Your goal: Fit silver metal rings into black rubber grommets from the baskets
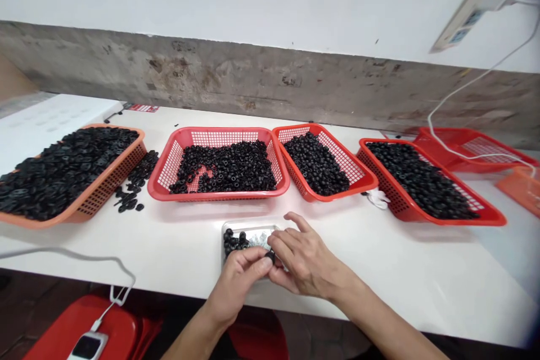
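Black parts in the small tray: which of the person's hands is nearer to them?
Left. The left hand is just in front of the black parts in the small tray; the right hand is farther off, to their right.

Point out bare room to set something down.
White tabletop lies bare right of the right hand, in front of the rightmost filled basket, and between the left cable and small tray. Crowded: beside the orange basket, where loose black parts lie.
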Demonstrator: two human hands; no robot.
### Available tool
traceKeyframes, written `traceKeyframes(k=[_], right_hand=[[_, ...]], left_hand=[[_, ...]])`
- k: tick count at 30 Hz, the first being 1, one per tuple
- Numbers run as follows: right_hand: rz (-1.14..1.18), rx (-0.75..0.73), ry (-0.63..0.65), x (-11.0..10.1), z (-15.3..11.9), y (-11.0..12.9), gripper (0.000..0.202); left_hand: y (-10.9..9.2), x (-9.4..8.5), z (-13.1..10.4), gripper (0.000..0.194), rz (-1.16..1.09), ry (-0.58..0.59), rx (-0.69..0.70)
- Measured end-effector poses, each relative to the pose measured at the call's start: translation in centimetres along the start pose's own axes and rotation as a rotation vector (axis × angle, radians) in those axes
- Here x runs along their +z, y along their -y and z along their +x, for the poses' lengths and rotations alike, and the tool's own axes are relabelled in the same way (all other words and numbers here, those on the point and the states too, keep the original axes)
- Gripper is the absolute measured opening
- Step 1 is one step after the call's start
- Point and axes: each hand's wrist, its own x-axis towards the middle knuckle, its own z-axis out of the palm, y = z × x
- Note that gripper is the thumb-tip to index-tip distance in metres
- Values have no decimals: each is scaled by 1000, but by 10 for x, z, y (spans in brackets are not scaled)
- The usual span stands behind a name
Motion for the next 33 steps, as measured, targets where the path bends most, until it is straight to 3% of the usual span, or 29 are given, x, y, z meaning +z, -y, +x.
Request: traceKeyframes(k=[8,19,27,33], right_hand=[[-63,-140,95,-6,-2,-5,29],[48,-178,17,2,-8,-2,21],[33,-162,-220,11,-8,1,32],[58,-118,-278,30,-15,4,33]], left_hand=[[9,5,-2,28,29,1,12],[11,15,-10,24,-7,-44,91],[10,13,-6,25,32,-51,138],[16,11,-4,27,32,-72,104]])
